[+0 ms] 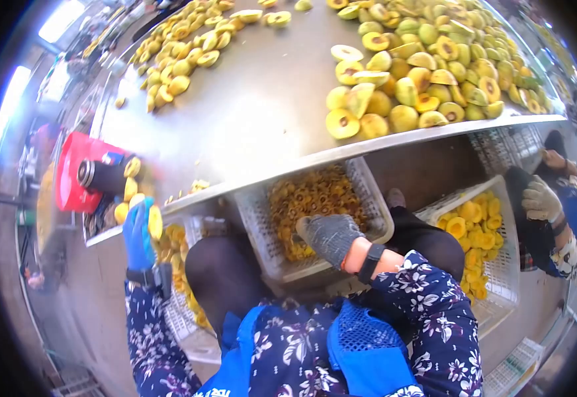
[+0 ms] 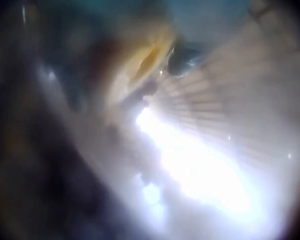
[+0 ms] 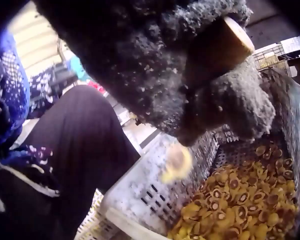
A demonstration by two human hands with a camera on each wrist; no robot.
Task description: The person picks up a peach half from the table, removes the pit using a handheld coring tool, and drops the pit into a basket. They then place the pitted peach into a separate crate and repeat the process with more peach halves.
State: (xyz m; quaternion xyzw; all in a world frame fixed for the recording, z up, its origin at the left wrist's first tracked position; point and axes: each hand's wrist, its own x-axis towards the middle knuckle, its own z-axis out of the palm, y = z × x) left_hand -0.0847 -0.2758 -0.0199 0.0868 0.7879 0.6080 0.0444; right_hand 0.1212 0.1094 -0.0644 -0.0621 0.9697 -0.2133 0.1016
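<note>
My left hand (image 1: 139,239), in a blue glove, holds a yellow peach half (image 1: 155,223) over the crate on the left. In the left wrist view the peach half (image 2: 142,65) is blurred and shows a darker hollow. My right hand (image 1: 331,238), in a grey knit glove, grips a tool by its wooden handle (image 3: 235,42) above the middle crate (image 1: 382,221); the tool's working end is hidden. Cut-out peach pits (image 1: 315,198) fill that crate. A blurred yellow piece with a brown centre (image 3: 178,162) shows below the right hand, in front of the crate wall.
Halved peaches (image 1: 427,73) are heaped on the metal table (image 1: 255,99). A red basin (image 1: 73,169) and a dark flask (image 1: 106,175) stand at its left edge, with peach halves (image 1: 131,188) close by. Another crate (image 1: 500,264) holds yellow halves; another person's gloved hand (image 1: 541,198) is beyond it.
</note>
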